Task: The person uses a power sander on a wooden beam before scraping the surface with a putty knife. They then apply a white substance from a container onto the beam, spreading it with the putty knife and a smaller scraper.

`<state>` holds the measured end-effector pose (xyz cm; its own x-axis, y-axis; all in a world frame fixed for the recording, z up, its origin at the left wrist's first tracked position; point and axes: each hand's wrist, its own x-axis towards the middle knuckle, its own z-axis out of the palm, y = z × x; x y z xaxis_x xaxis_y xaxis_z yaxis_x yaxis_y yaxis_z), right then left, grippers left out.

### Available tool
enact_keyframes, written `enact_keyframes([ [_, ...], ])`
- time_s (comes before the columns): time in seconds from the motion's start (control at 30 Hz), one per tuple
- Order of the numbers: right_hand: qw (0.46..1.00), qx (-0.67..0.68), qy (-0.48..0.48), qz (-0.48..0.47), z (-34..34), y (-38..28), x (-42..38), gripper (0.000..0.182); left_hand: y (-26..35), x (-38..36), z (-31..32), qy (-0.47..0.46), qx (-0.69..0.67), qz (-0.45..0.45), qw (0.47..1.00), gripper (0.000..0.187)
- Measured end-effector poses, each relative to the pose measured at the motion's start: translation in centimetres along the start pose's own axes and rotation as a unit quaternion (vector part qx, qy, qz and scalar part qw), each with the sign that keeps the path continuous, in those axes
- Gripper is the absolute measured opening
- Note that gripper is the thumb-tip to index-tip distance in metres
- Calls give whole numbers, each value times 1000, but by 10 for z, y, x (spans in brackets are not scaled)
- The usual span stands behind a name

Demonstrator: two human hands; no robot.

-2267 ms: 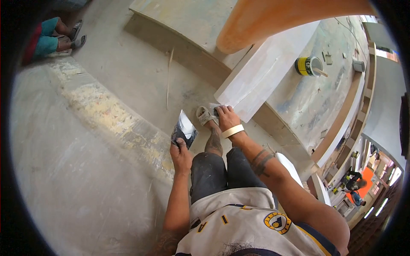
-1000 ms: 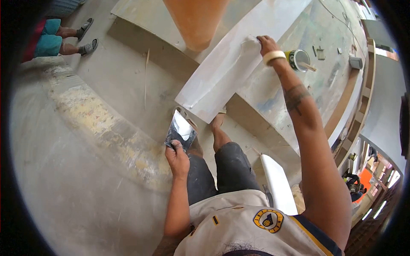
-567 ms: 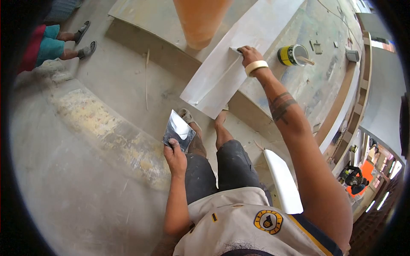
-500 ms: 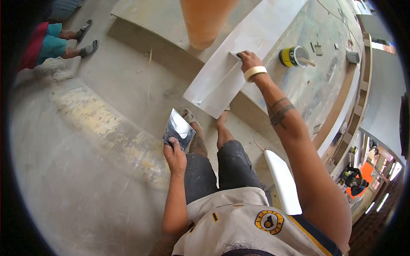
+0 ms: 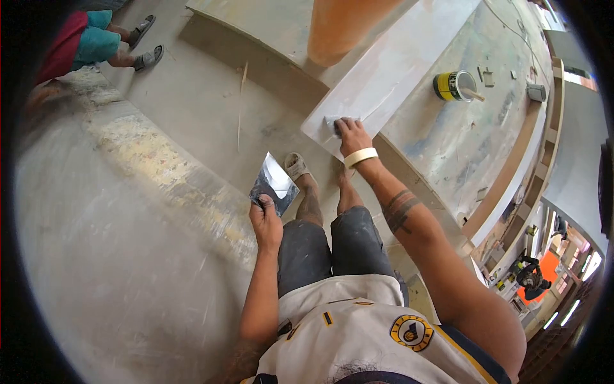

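Two bare hands are working over a long white board (image 5: 400, 73), which is lying across a paint-stained bench (image 5: 441, 169) with its near end reaching past the edge. The board is looking smooth and pale, with faint pinkish patches and a thin raised line running along its length. The right hand (image 5: 352, 136) is holding a scraper (image 5: 330, 121) against the board close to that near end, its fingers curling over the tool and covering most of it. The left hand (image 5: 267, 224) is holding a flat metal plate (image 5: 277, 181) above the floor (image 5: 211, 96), its thumb lying over the dark, smeared lower part; the upper part is showing a bright white patch, and whether that is paste or glare I cannot tell. Right of the board, an open yellow-and-black can (image 5: 446, 86) is standing on the bench, a stick (image 5: 474, 95) leaning out.
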<state>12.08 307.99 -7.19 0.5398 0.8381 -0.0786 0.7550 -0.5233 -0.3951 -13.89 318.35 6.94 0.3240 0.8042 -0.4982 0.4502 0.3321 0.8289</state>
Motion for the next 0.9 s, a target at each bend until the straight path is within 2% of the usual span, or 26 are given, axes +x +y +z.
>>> enact_keyframes([
  [0.07, 1000, 18, -15, -7, 14, -18, -16, 48, -5, 0, -4, -5, -3, -7, 1000, 33],
  [0.13, 998, 8, -67, -2, 24, -34, -32, 49, -9, 0, -8, -16, -6, -15, 1000, 43],
  [0.17, 997, -16, -77, -19, 35, -38, -41, 55, -10, 0, -9, -16, -5, -15, 1000, 43],
  [0.23, 994, 6, -107, -4, 32, -53, -56, 56, -10, 0, -10, -16, -4, -18, 1000, 43],
  [0.27, 994, 8, -112, -6, 31, -57, -64, 55, -6, -1, -7, 0, -9, -3, 1000, 37],
  [0.37, 989, -31, -118, -79, 27, -54, -80, 52, 1, -3, -1, 31, -14, 23, 999, 35],
  [0.47, 982, 39, -158, -100, 11, -40, -82, 53, -15, 1, -10, 12, 6, 5, 1000, 35],
  [0.53, 983, 48, -119, -130, -14, -21, -69, 50, -23, -1, -12, -9, 29, -30, 999, 44],
  [0.63, 987, 65, -45, -143, -52, 21, -31, 50, -15, -5, 0, -4, 15, -21, 1000, 35],
  [0.8, 984, -28, 43, -170, -71, 153, 56, 53, -12, -11, 24, -8, -7, -10, 1000, 32],
  [0.9, 986, -20, 82, -143, -87, 206, 100, 53, -7, -15, 38, -11, 15, -6, 1000, 30],
])
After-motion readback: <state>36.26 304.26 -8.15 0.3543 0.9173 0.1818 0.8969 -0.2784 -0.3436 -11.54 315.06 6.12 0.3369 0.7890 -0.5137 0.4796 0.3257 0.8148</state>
